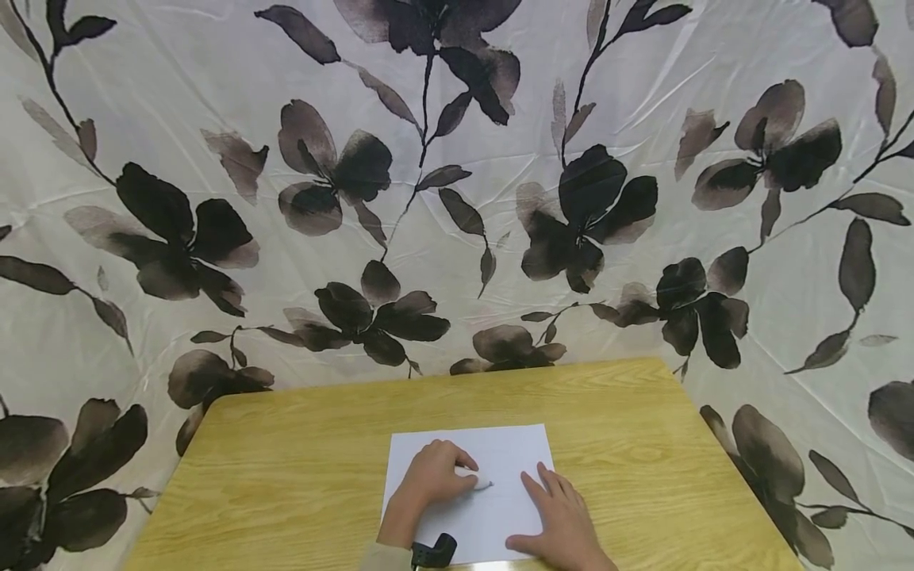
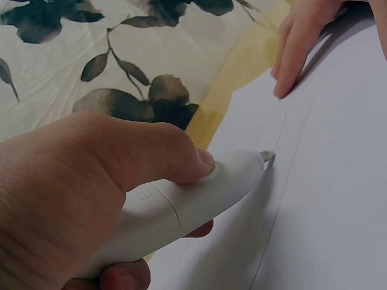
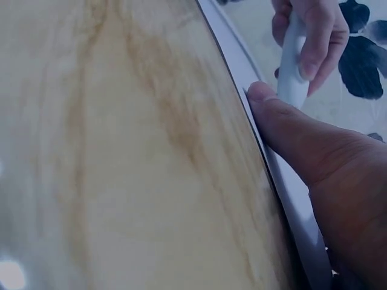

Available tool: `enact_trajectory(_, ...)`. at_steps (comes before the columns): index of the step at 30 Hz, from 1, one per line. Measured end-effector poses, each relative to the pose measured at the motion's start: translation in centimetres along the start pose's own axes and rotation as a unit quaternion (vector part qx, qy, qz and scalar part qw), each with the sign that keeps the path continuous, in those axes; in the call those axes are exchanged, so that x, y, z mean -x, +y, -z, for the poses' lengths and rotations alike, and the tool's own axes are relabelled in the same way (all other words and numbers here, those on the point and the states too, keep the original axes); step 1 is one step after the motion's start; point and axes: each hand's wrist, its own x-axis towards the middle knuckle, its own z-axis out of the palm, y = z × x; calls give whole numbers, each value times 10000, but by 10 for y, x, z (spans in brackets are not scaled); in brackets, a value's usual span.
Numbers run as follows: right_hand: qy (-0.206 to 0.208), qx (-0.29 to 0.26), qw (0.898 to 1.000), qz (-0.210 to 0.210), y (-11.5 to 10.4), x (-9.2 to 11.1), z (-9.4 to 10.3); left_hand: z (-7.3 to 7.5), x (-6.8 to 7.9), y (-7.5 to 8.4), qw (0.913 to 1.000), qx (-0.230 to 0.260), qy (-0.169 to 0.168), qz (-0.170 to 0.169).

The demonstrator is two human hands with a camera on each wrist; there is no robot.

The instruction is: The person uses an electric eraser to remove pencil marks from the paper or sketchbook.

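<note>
A white sheet of paper [image 1: 510, 448] lies on the wooden table. My left hand [image 1: 437, 473] grips a thick white pen-shaped tool [image 2: 227, 184] over the sheet's middle, the thumb resting on its button. The tool's short grey tip [image 2: 268, 156] points toward thin faint lines [image 2: 291, 151] drawn on the paper; whether it touches the surface I cannot tell. To the right, my right hand [image 1: 560, 519] rests on the sheet with spread fingers. Its thumb [image 3: 266, 99] lies at the paper's near edge in the right wrist view.
The yellow wood-grain table [image 1: 286, 476] extends around the sheet on both sides. Behind it hangs a white cloth [image 1: 471, 270] with dark flower prints. A black strapped device [image 1: 434, 550] sits at the left wrist.
</note>
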Motion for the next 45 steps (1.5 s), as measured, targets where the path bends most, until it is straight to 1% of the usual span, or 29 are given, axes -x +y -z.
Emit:
enact_trajectory(3,-4,45,10000,-14,-1,1,2,1,2,1,10000,-37,17,25)
enact_trajectory(9,-8,165,9998,108,-5,3,7,-2,1,5,10000,11,-43,-55)
enact_trajectory(13,50,222,9997,113,-5,2,7,0,1,6,10000,-56,-23,-79)
enact_trajectory(18,64,240,9996,130,-5,0,6,1,1,8,10000,-84,3,-26)
enact_trajectory(23,106,208,9996,165,-5,1,8,-2,-3,10,9998,-7,-53,-169)
enact_trajectory(24,118,212,9996,161,-4,1,8,-2,-3,10,9999,2,-57,-153)
enact_trajectory(30,234,192,9993,228,-3,1,9,0,-1,8,10000,-56,41,30)
enact_trajectory(35,271,191,9989,329,-3,-1,6,-3,-4,7,9999,-80,-16,-117)
enact_trajectory(37,245,207,9990,303,-3,-1,5,-4,-4,7,9998,-81,-9,-161)
enact_trajectory(44,291,149,9990,300,-1,0,3,-2,-2,3,10000,-26,86,-32)
enact_trajectory(45,292,140,9990,309,-1,0,3,-2,-1,3,9999,-9,91,-54)
